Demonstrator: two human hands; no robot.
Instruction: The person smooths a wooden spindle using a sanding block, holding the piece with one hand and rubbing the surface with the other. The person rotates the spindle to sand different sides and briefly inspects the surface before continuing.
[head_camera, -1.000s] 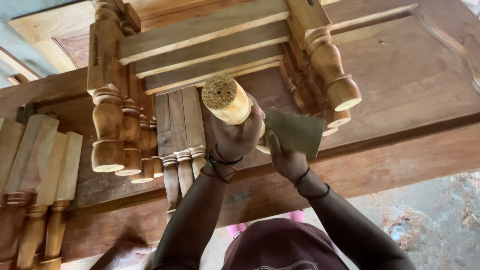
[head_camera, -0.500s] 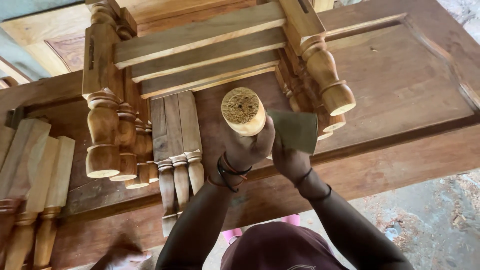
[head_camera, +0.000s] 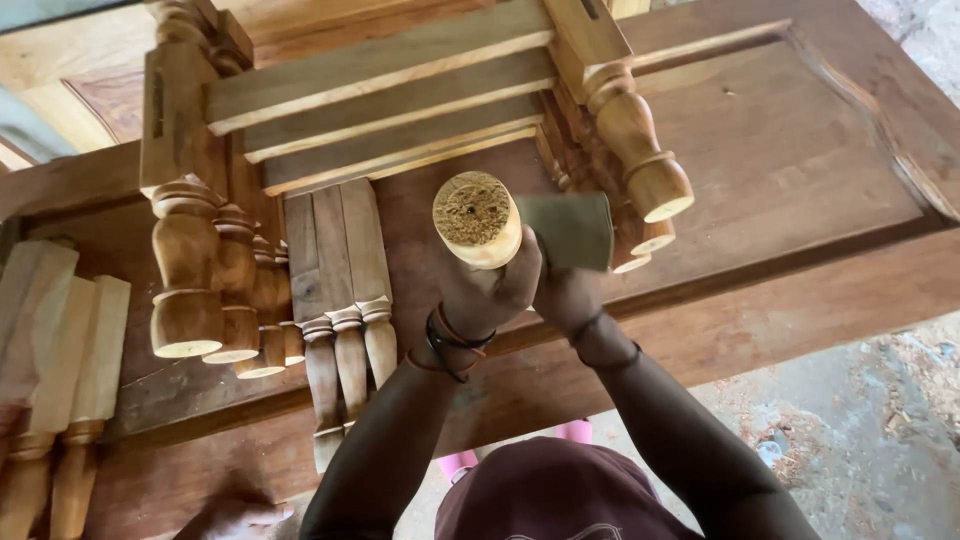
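Left hand (head_camera: 490, 290) grip clenches one turned leg (head_camera: 477, 220); right hand (head_camera: 565, 295) grasps one sandpaper sheet (head_camera: 568, 230)

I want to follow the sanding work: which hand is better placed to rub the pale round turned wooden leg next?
Probably the right hand: it holds the grey-green sandpaper sheet against the pale round turned wooden leg. The left hand is wrapped around that leg, steadying it.

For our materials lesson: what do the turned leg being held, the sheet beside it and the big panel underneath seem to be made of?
Turned leg: pale bare wood, unvarnished; rough end grain shows.
Sheet: probably sandpaper; thin, flexible, dull grey-green, though its surface texture is hard to make out.
Panel: darker brown wood with visible grain, matte, seemingly unfinished.
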